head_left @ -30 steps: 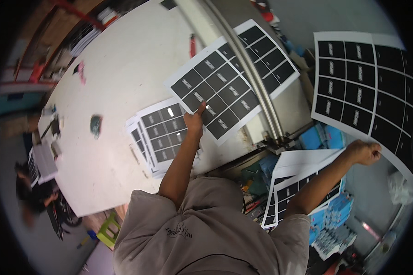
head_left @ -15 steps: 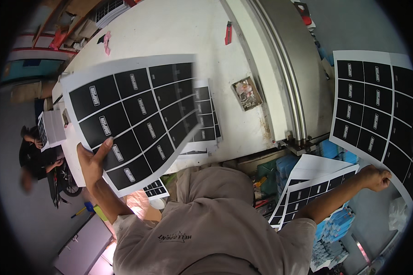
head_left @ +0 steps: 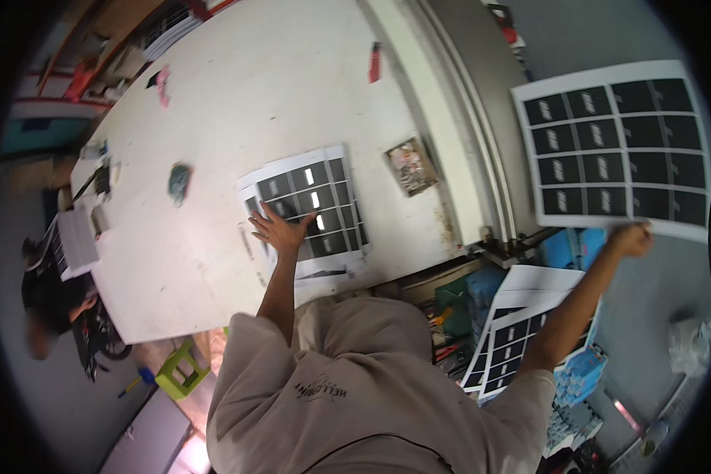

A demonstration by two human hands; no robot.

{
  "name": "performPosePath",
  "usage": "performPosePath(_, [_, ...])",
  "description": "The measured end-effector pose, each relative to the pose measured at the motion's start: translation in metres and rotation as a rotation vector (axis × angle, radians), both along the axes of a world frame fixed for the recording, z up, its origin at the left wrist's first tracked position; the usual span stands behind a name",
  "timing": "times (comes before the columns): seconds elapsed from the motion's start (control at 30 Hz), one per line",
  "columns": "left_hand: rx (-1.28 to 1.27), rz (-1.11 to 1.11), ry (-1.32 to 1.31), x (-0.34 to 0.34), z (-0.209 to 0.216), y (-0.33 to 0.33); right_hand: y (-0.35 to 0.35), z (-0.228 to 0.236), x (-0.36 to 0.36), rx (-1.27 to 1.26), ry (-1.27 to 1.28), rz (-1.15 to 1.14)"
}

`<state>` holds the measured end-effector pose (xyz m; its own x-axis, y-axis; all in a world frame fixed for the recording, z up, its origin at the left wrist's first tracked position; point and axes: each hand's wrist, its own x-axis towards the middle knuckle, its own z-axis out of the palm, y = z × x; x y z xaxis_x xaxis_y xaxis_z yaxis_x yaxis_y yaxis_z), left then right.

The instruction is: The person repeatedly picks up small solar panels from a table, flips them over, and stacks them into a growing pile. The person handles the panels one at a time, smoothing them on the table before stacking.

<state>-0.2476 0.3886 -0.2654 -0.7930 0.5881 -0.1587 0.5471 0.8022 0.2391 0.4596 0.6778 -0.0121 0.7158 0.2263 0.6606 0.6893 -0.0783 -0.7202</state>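
My left hand (head_left: 280,231) lies with spread fingers on a pile of printed sheets (head_left: 336,213) on the white table. These sheets carry a grid of black panels with white borders. Off to the right, my right hand (head_left: 632,238) pinches the near edge of another printed sheet (head_left: 620,150) with the same black grid. That sheet is held up in the air beyond the table's right side. Beneath my right forearm rest more printed sheets (head_left: 521,332), partly covered by the arm.
A long metal bar (head_left: 482,134) runs along the table's (head_left: 237,103) right side. A small open box (head_left: 411,167), a red cutter (head_left: 374,63) and a dark green object (head_left: 179,183) lie on the table. Another person (head_left: 51,288) is at the far left, near a green stool (head_left: 183,371).
The sheet in my left hand came down onto the pile, and that hand opened and moved right. My right hand shifted upward and slightly left with its sheet.
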Motion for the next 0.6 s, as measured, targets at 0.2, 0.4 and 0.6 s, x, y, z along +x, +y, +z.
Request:
performPosePath(0.2, [-0.011,-0.338,0.056,0.032,0.012,0.028,0.047,-0.133,-0.086,-0.118,0.507,0.121])
performPosePath(0.4, [0.556,-0.389,-0.723,0.121,0.038,0.136,-0.051,-0.112,-0.125,-0.836,0.664,0.704])
performPosePath(0.6, [0.521,-0.020,-1.174,0.142,0.056,0.153,-0.294,-0.040,0.020,-1.059,0.150,-0.125])
